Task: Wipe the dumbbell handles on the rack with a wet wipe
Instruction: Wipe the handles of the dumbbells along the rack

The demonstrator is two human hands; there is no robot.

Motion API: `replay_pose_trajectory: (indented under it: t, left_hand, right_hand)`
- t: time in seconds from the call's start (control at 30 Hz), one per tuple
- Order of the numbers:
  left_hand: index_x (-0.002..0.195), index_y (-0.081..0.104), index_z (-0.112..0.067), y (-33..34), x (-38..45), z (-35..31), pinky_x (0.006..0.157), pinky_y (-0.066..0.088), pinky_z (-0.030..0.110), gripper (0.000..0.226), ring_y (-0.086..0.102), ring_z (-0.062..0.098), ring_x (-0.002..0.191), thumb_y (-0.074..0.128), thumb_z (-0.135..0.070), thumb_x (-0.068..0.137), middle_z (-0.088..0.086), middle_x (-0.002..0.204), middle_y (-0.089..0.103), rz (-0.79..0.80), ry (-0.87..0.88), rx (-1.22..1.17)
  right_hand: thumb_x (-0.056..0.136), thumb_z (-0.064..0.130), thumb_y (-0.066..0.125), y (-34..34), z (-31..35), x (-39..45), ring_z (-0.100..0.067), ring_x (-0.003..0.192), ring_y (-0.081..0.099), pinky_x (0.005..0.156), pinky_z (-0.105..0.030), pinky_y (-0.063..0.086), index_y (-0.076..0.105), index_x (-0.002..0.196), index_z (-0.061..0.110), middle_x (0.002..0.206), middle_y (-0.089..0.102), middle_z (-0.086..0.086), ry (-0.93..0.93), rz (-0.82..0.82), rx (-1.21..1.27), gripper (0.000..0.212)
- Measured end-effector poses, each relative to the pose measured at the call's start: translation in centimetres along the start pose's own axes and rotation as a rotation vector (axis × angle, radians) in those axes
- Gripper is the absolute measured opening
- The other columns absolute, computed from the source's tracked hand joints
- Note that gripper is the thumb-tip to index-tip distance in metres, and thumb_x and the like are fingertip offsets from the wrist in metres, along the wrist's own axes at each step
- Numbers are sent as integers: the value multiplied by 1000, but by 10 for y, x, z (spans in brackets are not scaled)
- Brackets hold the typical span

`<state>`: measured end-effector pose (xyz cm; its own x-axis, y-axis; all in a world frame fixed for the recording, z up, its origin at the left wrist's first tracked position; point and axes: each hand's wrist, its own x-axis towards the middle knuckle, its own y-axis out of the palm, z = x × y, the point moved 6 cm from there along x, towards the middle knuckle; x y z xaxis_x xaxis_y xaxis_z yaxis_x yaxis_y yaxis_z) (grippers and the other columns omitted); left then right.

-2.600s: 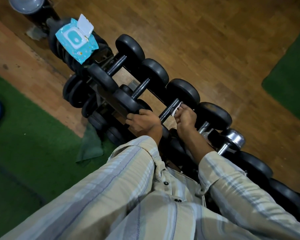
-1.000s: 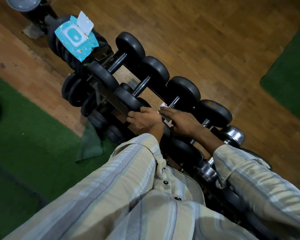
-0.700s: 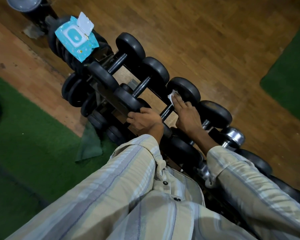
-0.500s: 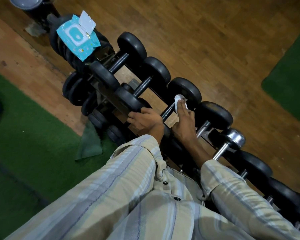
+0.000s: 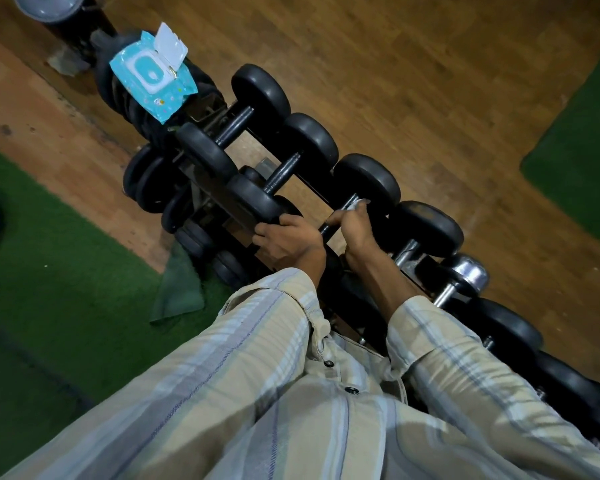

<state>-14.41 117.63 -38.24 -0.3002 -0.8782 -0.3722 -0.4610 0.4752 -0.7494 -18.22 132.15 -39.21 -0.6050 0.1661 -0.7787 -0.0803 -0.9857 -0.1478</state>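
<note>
My right hand [image 5: 352, 227] is curled round the handle [image 5: 340, 216] of the 3rd dumbbell along the top row, with the wet wipe [image 5: 358, 204] bunched under my fingers; a white scrap of it shows at the far end of my grip, just short of the far weight head [image 5: 368, 183]. My left hand [image 5: 284, 233] grips the near weight head [image 5: 257, 199] of the dumbbell beside it, bracing me against the rack [image 5: 208, 109].

The handle's long axis runs away from me, up and to the right, from the near head hidden behind my hands to the far head. My right hand sits at the far part of that bar, so I judge the next stroke has to draw back toward me along the same line.

The next unwiped handles lie to my right, nearer my right hand: a chrome bar [image 5: 404, 254] touching distance away. The pack of wipes [image 5: 153, 76] lies open at the rack's far left end.
</note>
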Motion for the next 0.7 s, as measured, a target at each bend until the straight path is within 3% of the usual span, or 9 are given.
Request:
replay_pose_trajectory:
  t: [0.03, 0.07, 0.1, 0.13, 0.27, 0.4, 0.5, 0.63, 0.7]
  left_hand:
    - [118, 48, -2, 0, 0, 0, 88, 46, 49, 39, 55, 45, 107, 42, -30, 92, 22, 123, 52, 7, -3, -5]
    - [119, 48, -2, 0, 0, 0, 88, 46, 48, 39, 55, 45, 108, 43, -30, 92, 22, 123, 52, 10, -5, -7]
    - [118, 48, -2, 1, 0, -1, 88, 47, 48, 40, 56, 45, 108, 42, -31, 91, 22, 122, 52, 9, -3, -6]
    - [118, 48, -2, 1, 0, -1, 87, 47, 48, 40, 56, 45, 107, 42, -32, 91, 22, 121, 52, 4, -1, -1]
    - [119, 48, -2, 0, 0, -1, 86, 47, 48, 39, 56, 44, 105, 44, -31, 92, 21, 121, 52, 5, 1, 14]
    - [119, 49, -2, -2, -2, -2, 84, 45, 45, 37, 57, 43, 104, 46, -30, 93, 20, 120, 52, 9, 5, 15]
    - [117, 49, -3, -2, -1, -2, 83, 45, 45, 36, 57, 42, 104, 46, -29, 93, 20, 119, 53, 1, 8, 16]
    - [116, 49, -4, -1, 0, -1, 83, 47, 46, 37, 57, 42, 104, 44, -32, 92, 19, 118, 52, -5, 10, 17]
    - [115, 49, -4, 1, 1, 1, 83, 49, 48, 41, 57, 43, 104, 40, -34, 90, 19, 118, 52, -11, 14, 18]
  right_hand:
    - [74, 6, 62, -1, 2, 0, -21, 98, 53, 92, -41, 48, 37, 149, 11, 106, 60, -6, 34, -5, 74, 79]
    - [67, 8, 63, -5, 3, 3, -20, 88, 50, 83, -37, 46, 57, 119, 4, 89, 60, -3, 49, -5, 156, 53]
    - [61, 12, 63, -8, 3, 4, -21, 84, 49, 81, -36, 41, 61, 92, 5, 78, 59, -1, 78, 7, 256, 33]
    - [58, 16, 61, -13, 2, 8, -22, 86, 50, 85, -38, 38, 58, 81, 7, 77, 60, -1, 105, 41, 349, 25]
    - [60, 20, 53, -27, -2, 24, -25, 96, 57, 100, -46, 34, 63, 87, 15, 91, 68, -3, 172, 114, 574, 30]
    - [60, 17, 50, -19, 0, 30, -26, 90, 65, 95, -40, 40, 65, 100, 10, 94, 72, -9, 193, 152, 657, 43]
    - [54, 17, 54, -14, -3, 33, -27, 82, 65, 83, -35, 46, 63, 111, 3, 91, 66, -13, 188, 168, 616, 59]
    - [56, 15, 52, 0, -13, 22, -30, 83, 61, 79, -35, 50, 63, 95, 2, 92, 59, -16, 224, 286, 490, 43]
    - [60, 14, 47, 2, -22, 17, -33, 87, 62, 83, -37, 53, 66, 103, -2, 98, 64, -21, 248, 328, 398, 49]
